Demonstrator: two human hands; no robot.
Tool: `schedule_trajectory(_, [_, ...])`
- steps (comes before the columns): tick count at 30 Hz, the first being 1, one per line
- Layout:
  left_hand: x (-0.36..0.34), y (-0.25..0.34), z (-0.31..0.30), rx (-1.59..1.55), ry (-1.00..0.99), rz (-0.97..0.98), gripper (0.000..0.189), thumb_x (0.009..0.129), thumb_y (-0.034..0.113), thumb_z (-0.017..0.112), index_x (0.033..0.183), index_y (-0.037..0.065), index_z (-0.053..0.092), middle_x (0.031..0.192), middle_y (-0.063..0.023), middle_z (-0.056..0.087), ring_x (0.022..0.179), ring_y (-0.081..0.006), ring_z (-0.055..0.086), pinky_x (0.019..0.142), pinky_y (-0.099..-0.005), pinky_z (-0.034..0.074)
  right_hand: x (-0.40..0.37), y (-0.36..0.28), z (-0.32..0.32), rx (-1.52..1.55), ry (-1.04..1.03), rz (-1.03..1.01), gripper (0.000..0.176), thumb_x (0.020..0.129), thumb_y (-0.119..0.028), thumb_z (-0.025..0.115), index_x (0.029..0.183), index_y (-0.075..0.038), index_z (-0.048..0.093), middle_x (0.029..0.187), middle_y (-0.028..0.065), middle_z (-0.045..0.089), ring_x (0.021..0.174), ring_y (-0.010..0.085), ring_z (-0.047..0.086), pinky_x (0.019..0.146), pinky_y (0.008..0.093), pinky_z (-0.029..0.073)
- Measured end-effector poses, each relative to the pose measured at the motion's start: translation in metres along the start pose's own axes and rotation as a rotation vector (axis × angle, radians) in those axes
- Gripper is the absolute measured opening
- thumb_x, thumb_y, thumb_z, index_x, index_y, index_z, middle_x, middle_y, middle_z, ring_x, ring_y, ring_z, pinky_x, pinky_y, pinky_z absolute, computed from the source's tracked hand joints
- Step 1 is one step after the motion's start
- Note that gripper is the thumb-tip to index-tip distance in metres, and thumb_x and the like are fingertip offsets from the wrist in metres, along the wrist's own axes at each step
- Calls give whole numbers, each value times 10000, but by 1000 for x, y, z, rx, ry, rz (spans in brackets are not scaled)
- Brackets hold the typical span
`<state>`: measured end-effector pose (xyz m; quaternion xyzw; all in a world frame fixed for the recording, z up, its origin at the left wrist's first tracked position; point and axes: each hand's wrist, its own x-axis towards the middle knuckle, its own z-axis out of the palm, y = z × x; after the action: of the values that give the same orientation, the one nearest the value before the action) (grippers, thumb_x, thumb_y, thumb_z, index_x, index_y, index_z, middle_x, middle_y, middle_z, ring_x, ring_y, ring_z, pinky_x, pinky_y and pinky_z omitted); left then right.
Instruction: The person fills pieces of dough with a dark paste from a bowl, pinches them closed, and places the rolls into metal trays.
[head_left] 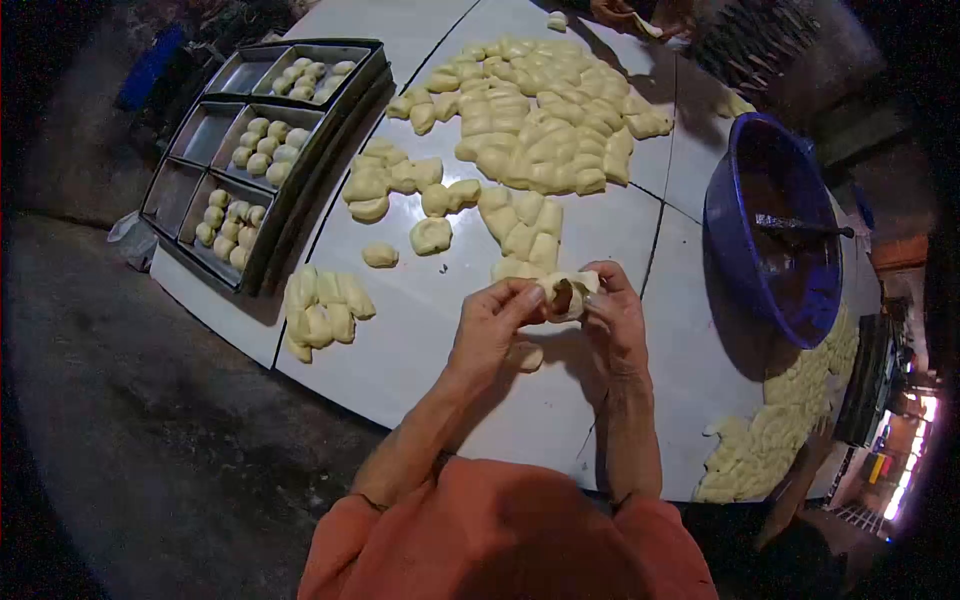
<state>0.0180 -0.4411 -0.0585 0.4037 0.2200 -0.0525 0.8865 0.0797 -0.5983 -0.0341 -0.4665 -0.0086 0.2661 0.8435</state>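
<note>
Between both hands is a piece of pale dough (583,281), stretched open around a brown filling (562,297). My left hand (497,318) pinches its left edge, and my right hand (618,318) grips the right edge. Just under them, a small dough piece (526,356) lies on the white tabletop (500,425), partly behind my left hand. Beyond my fingers sits a joined cluster of dough pieces (520,232). Single pieces, including a rounded one (380,255), rest farther left.
A blue basin (722,215) of brown filling with a long-handled utensil (800,226) stands right. Divided metal tins (207,135) hold several dough balls at left. Dough sheets spread at the far side (545,120) and lower right (765,440). Another cluster (322,308) lies near the left edge.
</note>
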Motion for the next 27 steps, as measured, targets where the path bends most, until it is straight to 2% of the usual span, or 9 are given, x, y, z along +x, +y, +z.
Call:
schedule_trajectory(2, [4,-5,-10,-31,23,80,255,990,184,669,1123,-33,693,975,-60,715,834,-103,665,798,-262,559,-4,12,-5,-279,25,-85,477,838,-19,712,1278,-50,531,1174,105,614,1105,203,629,932,362,557])
schedule_trajectory(4, [3,-1,-5,22,89,121,273,967,170,685,1141,-40,674,974,-102,707,800,-145,666,710,-289,559,-1,27,-3,-735,5,-440,544,829,-70,782,1321,-67,550,1182,109,612,1131,238,625,941,349,553])
schedule_trajectory(7, [-1,5,2,126,98,172,295,955,161,697,1164,-45,672,979,-115,706,812,-164,671,694,-296,560,-9,38,12,-963,124,-558,446,833,-124,809,1240,-56,640,1197,127,608,1123,263,625,924,349,548])
schedule_trajectory(11, [-2,0,5,195,118,127,315,937,146,725,1184,-42,676,1014,-100,708,881,-157,678,750,-281,566,-4,50,11,-941,289,-598,144,881,-86,754,1003,-16,728,1048,100,654,970,224,623,803,350,529])
schedule_trajectory(15, [4,-4,3,78,40,95,324,924,158,748,1177,-35,687,993,-87,714,846,-125,669,728,-251,556,-2,60,5,-631,282,-317,108,917,-103,718,989,-22,714,865,55,668,883,175,612,751,292,503])
schedule_trajectory(17, [10,-3,-1,24,8,34,325,920,186,762,1159,-24,698,923,-49,710,797,-89,651,672,-233,542,-6,53,8,-464,291,-162,133,919,-104,712,1014,-12,704,873,52,672,878,157,607,761,288,516])
schedule_trajectory(19, [11,10,-5,88,21,-22,315,913,132,743,1158,-51,667,983,-112,702,836,-166,677,709,-304,578,-8,52,2,-314,203,-26,230,930,-129,703,1119,1,691,970,68,670,893,143,609,798,285,546])
schedule_trajectory(23, [8,17,-15,211,34,-43,294,908,130,737,1138,-46,682,1000,-108,716,874,-171,692,751,-317,582,-22,40,3,-635,-59,-216,316,950,-96,677,1259,-32,667,1184,116,621,998,186,636,855,307,556])
schedule_trajectory(27, [-5,18,-7,343,-91,64,348,914,130,736,1216,-31,673,1038,-97,724,882,-120,684,754,-257,565,-17,45,-13,-691,-59,-325,319,968,-101,662,1282,-56,634,1272,129,576,1061,196,621,890,321,554])
